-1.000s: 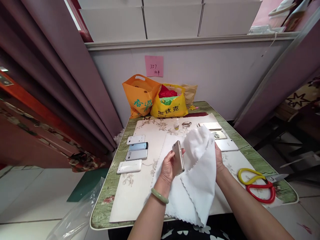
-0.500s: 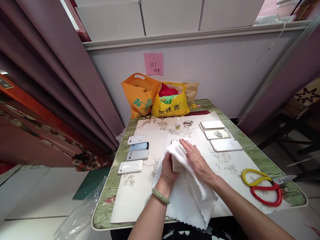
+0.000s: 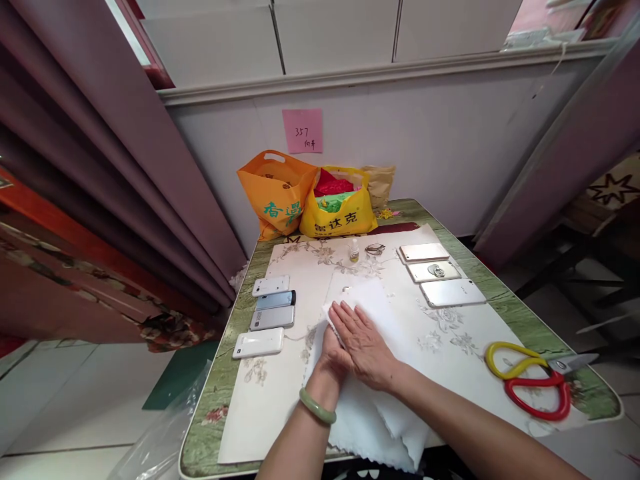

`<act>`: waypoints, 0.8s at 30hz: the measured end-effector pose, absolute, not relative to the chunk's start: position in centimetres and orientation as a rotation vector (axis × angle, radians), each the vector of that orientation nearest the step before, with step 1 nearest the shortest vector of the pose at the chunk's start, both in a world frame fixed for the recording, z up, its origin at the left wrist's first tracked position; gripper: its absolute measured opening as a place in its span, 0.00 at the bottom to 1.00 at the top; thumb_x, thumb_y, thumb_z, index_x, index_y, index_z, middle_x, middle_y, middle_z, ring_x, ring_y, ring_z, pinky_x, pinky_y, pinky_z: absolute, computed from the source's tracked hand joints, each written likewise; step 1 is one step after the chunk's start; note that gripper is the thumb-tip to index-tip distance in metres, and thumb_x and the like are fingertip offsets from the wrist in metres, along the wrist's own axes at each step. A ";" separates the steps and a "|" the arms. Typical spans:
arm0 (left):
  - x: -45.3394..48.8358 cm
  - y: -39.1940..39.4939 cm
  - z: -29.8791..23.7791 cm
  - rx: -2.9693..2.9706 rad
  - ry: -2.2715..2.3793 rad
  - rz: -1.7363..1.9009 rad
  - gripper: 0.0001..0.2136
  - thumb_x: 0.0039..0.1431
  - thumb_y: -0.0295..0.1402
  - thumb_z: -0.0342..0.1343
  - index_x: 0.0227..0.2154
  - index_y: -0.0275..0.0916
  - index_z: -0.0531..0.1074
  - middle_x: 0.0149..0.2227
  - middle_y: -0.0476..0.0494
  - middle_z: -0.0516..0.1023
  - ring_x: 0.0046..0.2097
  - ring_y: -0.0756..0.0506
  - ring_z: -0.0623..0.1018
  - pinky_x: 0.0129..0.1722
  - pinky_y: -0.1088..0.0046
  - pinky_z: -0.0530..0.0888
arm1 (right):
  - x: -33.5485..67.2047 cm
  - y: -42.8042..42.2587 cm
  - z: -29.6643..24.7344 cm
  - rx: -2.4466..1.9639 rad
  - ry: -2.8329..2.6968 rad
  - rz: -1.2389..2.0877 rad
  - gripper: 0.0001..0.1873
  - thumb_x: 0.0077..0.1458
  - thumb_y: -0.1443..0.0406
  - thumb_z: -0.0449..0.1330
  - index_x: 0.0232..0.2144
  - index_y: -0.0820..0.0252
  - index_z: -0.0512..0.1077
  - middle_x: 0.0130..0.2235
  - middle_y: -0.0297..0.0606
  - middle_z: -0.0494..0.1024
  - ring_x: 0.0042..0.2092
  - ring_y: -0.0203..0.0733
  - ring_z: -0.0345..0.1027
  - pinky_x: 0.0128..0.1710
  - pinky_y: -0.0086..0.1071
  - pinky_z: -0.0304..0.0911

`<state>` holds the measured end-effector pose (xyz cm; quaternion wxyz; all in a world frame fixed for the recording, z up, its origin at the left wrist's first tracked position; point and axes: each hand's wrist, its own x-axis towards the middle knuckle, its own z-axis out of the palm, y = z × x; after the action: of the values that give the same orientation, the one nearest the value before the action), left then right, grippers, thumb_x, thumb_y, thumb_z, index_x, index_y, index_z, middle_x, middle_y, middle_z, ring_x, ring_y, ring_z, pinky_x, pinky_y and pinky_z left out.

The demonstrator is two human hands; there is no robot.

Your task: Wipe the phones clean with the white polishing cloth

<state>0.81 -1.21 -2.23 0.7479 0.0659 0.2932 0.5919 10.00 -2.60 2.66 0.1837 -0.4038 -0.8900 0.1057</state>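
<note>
A white cloth [image 3: 380, 423] with a scalloped edge lies under and around both my hands and hangs over the front of the table. My left hand [image 3: 333, 352], with a green bangle at the wrist, is closed round a light-coloured phone [image 3: 346, 289]. Only a small top corner of that phone shows; the cloth and my right hand hide the rest. My right hand [image 3: 364, 343] lies flat on the cloth over the phone, fingers stretched out and nearly together.
Several phones [image 3: 273, 318] lie in a column at left. Three more phones [image 3: 434, 272] lie at right. Scissors [image 3: 537, 380] rest near the right edge. A small bottle [image 3: 354, 251] and glasses [image 3: 375, 249] are beyond my hands, before an orange bag [image 3: 277, 193] and a yellow bag [image 3: 340, 217].
My right hand has come down flat and leftward, spreading the cloth over the phone. The phone's face, partly visible before, is now almost wholly covered. My left hand keeps its hold.
</note>
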 end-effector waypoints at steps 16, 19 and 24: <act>0.9 -0.6 1.3 0.067 0.526 1.175 0.18 0.64 0.37 0.49 0.53 0.36 0.71 0.54 0.40 0.75 0.58 0.42 0.71 0.61 0.64 0.64 | 13.2 0.1 0.4 -1.460 -2.312 0.154 0.43 0.64 0.48 0.44 0.68 0.67 0.33 0.69 0.49 0.40 0.70 0.50 0.30 0.66 0.53 0.32; 0.7 -0.8 1.4 0.043 0.562 1.176 0.17 0.64 0.37 0.49 0.49 0.32 0.73 0.50 0.38 0.79 0.54 0.42 0.75 0.60 0.65 0.65 | 13.5 -2.7 0.7 -1.320 -2.324 0.138 0.46 0.62 0.46 0.47 0.68 0.68 0.35 0.69 0.52 0.41 0.70 0.54 0.32 0.66 0.54 0.35; 0.7 -0.4 0.7 -0.010 0.623 1.185 0.17 0.61 0.38 0.53 0.45 0.30 0.75 0.39 0.37 0.82 0.48 0.40 0.79 0.56 0.62 0.69 | 14.8 -4.9 2.7 -0.963 -2.374 0.301 0.37 0.64 0.49 0.46 0.68 0.59 0.44 0.68 0.44 0.53 0.68 0.49 0.41 0.66 0.51 0.42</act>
<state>0.67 -0.44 0.67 0.7842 -0.0046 0.2887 0.5492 14.78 -4.88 2.70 0.2772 -0.3588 -0.8842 0.1120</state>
